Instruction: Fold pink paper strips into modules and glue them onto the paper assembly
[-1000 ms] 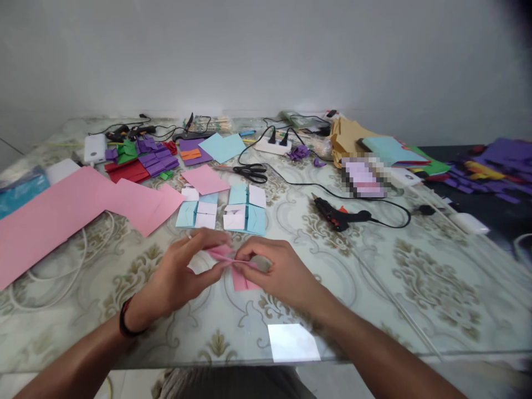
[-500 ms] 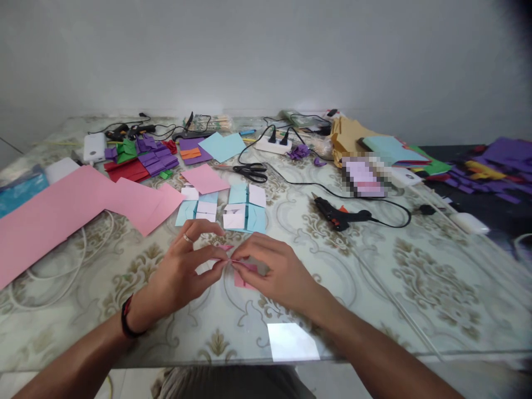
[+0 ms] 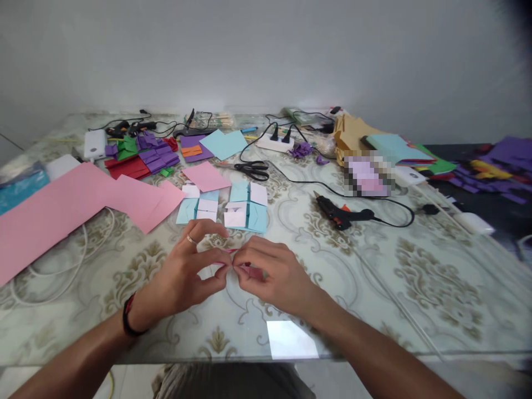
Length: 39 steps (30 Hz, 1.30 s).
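Note:
Both my hands meet near the front middle of the table, pinching a small folded pink paper (image 3: 254, 272). My left hand (image 3: 192, 267), with a ring and a dark wristband, has thumb and index finger closed on the paper's left side. My right hand (image 3: 272, 272) pinches it from the right, its fingertips against those of the left. Most of the paper is hidden by the fingers; a pink edge shows behind them. Just beyond lie folded light blue and white paper pieces (image 3: 256, 216) and a flat pink sheet (image 3: 206, 176).
A black glue gun (image 3: 341, 212) with its cord lies to the right. Black-handled scissors (image 3: 254, 169) and a white power strip (image 3: 275, 143) are farther back. Large pink sheets (image 3: 54, 213) cover the left; purple folded papers (image 3: 155, 158) lie behind them. A phone (image 3: 368, 176) sits at right.
The fingertips have drawn closer together around the pink paper. Its lower flap, which hung below my right fingers, now shows mostly between them.

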Available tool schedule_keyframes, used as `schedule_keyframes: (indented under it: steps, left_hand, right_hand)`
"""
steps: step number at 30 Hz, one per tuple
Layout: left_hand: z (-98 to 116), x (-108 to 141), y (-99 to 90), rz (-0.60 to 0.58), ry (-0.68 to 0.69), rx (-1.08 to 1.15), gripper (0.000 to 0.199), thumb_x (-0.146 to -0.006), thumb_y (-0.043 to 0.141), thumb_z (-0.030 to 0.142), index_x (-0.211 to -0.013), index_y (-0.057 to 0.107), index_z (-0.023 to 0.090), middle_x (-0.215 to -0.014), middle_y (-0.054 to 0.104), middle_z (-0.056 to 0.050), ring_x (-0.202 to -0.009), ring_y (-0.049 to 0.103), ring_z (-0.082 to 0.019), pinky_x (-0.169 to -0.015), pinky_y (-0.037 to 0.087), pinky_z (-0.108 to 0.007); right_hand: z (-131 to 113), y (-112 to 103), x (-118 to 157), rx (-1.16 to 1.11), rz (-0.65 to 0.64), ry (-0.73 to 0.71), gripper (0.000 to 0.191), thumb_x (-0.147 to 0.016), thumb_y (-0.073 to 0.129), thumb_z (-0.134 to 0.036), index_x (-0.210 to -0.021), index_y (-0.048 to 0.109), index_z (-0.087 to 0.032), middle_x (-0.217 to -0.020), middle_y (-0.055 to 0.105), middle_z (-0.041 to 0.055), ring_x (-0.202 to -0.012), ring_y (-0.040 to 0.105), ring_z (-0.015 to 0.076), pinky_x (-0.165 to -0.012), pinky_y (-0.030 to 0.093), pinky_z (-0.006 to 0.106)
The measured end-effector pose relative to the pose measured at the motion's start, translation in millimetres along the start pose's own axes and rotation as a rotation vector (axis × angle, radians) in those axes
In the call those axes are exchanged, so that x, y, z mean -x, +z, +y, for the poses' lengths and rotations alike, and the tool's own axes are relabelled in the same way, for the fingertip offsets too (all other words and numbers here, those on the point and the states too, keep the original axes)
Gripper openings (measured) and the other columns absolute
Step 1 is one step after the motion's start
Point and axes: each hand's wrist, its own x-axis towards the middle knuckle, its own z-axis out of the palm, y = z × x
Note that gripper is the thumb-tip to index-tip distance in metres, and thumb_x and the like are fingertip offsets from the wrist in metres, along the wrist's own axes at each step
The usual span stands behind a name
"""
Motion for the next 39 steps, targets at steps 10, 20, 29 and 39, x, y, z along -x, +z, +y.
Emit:
schedule_keyframes:
  steps: [10, 20, 29, 39]
  left_hand:
    - [-1, -4, -12.1, 0.014, -0.059, 0.002, 0.018, -0.087, 0.065, 0.003, -0.084, 0.067, 0.021, -0.12, 0.055, -0.008, -0.119, 0.056, -0.025, -0.103, 0.048, -0.045]
    - [-11, -4, -20.5, 0.08, -0.1, -0.006, 0.015, -0.09, 0.068, 0.01, -0.096, 0.069, 0.023, -0.123, 0.056, -0.008, -0.121, 0.058, -0.026, -0.104, 0.052, -0.046]
    - [-3, -1, -2.3, 0.007, -0.009, 0.001, 0.012, -0.093, 0.071, 0.009, -0.091, 0.071, 0.021, -0.122, 0.061, -0.009, -0.116, 0.056, -0.026, -0.099, 0.049, -0.045]
    - [-4, -1, -2.0, 0.0, -0.014, 0.044, 0.011, -0.091, 0.074, 0.011, -0.092, 0.073, 0.022, -0.126, 0.062, -0.009, -0.118, 0.054, -0.027, -0.1, 0.049, -0.045]
  right_hand:
    - [0, -12, -2, -0.058, -0.013, 0.085, 0.017, -0.088, 0.059, -0.007, -0.084, 0.065, -0.022, -0.079, 0.066, 0.0012, -0.072, 0.061, 0.0158, -0.065, 0.049, 0.028]
    - [5, -19, -3, -0.09, -0.036, 0.178, 0.021, -0.08, 0.057, -0.003, -0.081, 0.065, -0.022, -0.082, 0.068, 0.0009, -0.074, 0.062, 0.0149, -0.062, 0.048, 0.024]
    - [3, -12, -2, -0.134, -0.071, 0.15, 0.015, -0.088, 0.064, -0.007, -0.085, 0.067, -0.022, -0.081, 0.069, 0.0008, -0.076, 0.064, 0.0161, -0.072, 0.051, 0.029]
    - [4, -9, 0, -0.131, -0.072, 0.133, 0.018, -0.08, 0.062, -0.003, -0.082, 0.063, -0.021, -0.077, 0.062, -0.0007, -0.072, 0.057, 0.0151, -0.07, 0.046, 0.029]
